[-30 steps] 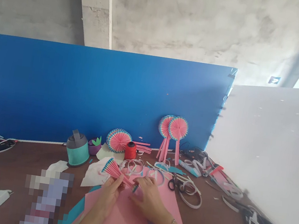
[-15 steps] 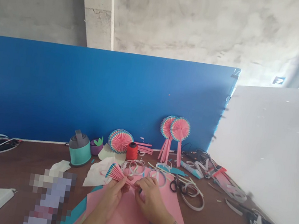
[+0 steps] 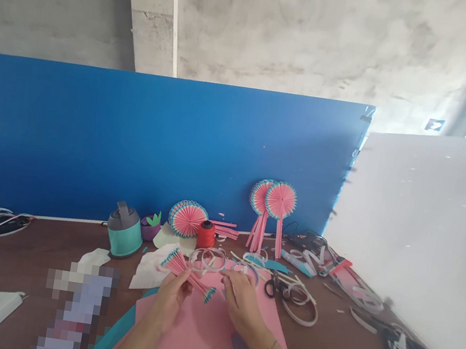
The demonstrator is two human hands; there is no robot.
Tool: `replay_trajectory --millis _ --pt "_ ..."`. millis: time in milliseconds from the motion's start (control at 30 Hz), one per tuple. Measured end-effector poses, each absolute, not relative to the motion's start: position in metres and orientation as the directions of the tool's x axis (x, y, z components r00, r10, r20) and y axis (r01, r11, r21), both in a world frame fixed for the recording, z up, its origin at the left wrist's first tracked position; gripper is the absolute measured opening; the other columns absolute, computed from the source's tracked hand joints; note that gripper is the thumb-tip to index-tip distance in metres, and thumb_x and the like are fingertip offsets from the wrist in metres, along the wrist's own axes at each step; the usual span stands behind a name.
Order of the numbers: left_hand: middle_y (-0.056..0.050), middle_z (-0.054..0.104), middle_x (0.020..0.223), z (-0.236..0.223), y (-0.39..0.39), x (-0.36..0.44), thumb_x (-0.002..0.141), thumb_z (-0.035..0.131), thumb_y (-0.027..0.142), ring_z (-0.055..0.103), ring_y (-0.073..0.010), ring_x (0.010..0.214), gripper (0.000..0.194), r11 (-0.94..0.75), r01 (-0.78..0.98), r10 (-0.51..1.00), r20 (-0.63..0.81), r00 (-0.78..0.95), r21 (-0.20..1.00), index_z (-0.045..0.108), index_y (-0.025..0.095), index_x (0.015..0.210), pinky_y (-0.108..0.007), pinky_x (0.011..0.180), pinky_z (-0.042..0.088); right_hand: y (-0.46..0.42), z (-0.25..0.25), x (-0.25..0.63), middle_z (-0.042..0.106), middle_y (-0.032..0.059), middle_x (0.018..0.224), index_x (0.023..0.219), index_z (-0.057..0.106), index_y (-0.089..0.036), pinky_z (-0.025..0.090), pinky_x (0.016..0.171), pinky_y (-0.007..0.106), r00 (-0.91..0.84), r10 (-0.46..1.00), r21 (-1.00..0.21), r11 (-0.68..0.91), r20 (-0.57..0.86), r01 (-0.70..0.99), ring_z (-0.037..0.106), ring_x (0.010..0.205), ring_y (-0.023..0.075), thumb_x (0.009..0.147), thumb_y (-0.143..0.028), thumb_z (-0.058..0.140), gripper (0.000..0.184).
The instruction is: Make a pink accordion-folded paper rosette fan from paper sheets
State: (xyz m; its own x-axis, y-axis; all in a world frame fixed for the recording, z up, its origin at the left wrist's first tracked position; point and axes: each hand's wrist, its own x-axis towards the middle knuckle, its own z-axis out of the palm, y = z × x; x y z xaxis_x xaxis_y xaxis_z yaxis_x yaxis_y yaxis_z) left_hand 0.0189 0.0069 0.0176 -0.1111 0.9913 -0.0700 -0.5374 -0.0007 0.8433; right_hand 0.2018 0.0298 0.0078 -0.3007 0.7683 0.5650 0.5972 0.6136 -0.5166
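My left hand (image 3: 175,294) pinches a folded pink paper fan (image 3: 194,281) near its middle. The fan's pleats spread at the upper left end, and both ends have blue, striped edges. My right hand (image 3: 243,298) is off the fan, just to its right, with its fingers stretched out and nothing visible in them. Below both hands lie pink paper sheets (image 3: 199,339) with a teal sheet (image 3: 118,326) showing at their left. Loops of white tape (image 3: 214,259) rest just beyond the fan.
At the back are a finished pleated rosette (image 3: 189,219), a red thread spool (image 3: 206,234) and two fans with handles (image 3: 280,201) leaning on the blue partition (image 3: 89,141). Black scissors (image 3: 272,288) lie to the right. A teal-grey container (image 3: 124,234) and purple pot (image 3: 150,229) stand left.
My right hand has let go of the fan's right end and moved slightly right, its fingers straightening. That end now shows, fanned a little, while my left hand still holds the middle.
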Motion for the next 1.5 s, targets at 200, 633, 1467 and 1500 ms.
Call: replay_trajectory --millis 200,633,1467,1500 --pt "0.001 0.06 0.065 0.02 -0.002 0.025 0.068 0.074 0.047 0.052 -0.0124 0.06 0.033 0.014 -0.347 1.0 -0.016 -0.004 0.938 0.064 0.018 0.081 -0.025 0.059 0.039 0.015 0.018 0.195 0.069 0.0061 0.089 0.1 0.061 -0.02 0.039 0.081 0.035 -0.41 0.726 -0.568 0.688 0.552 0.453 0.06 0.085 0.0211 0.089 -0.028 0.049 0.019" --pt "0.001 0.062 0.062 0.017 0.0 0.03 0.053 0.086 0.029 0.052 -0.0094 0.058 0.025 0.068 -0.503 0.997 -0.07 0.014 0.862 0.069 0.016 0.067 -0.022 0.06 0.043 0.015 0.015 0.188 0.066 0.0034 0.072 0.074 0.059 -0.018 0.04 0.073 0.031 -0.372 0.787 -0.566 0.614 0.492 0.551 0.057 0.071 0.0185 0.083 -0.017 0.051 0.012" --pt "-0.002 0.067 0.069 0.016 -0.001 0.019 0.07 0.076 0.031 0.064 -0.0152 0.068 0.018 0.187 -0.705 0.973 -0.23 0.034 0.684 0.066 0.017 0.078 -0.027 0.067 0.051 0.007 0.027 0.188 0.069 0.0002 0.073 0.072 0.063 -0.02 0.038 0.077 0.032 -0.448 0.756 -0.601 0.653 0.478 0.46 0.058 0.069 0.016 0.087 -0.026 0.054 0.019" --pt "-0.002 0.067 0.07 0.016 -0.001 0.019 0.071 0.075 0.029 0.064 -0.0156 0.068 0.018 0.195 -0.703 0.971 -0.236 0.039 0.684 0.066 0.017 0.079 -0.027 0.067 0.051 0.007 0.027 0.188 0.069 0.0004 0.072 0.072 0.063 -0.02 0.038 0.077 0.032 -0.449 0.755 -0.601 0.654 0.478 0.459 0.057 0.069 0.016 0.088 -0.026 0.053 0.019"
